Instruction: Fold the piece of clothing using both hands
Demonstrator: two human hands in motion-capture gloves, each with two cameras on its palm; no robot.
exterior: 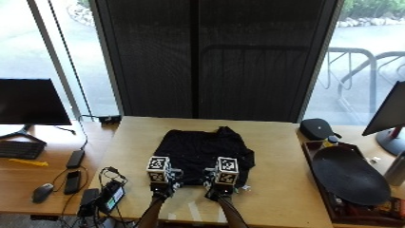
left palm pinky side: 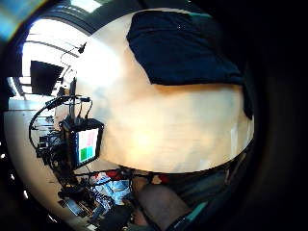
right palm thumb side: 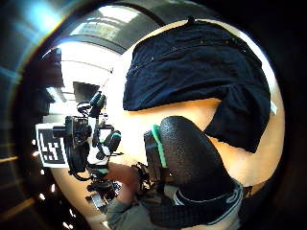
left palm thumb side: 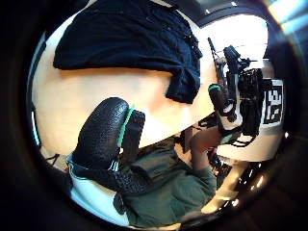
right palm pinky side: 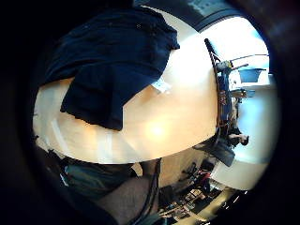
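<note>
We see the dark garment [exterior: 204, 151] lying spread on the middle of the light wooden table [exterior: 284, 190], one sleeve folded out at its near right corner. Both gloved hands hover over the table's near edge, just short of the cloth's near hem: the left hand [exterior: 160, 183] and the right hand [exterior: 221, 184] side by side, close together. In the palm views each thumb sticks out straight over bare wood, holding nothing. To the right, a dark tray [exterior: 348, 176] sits on the table.
</note>
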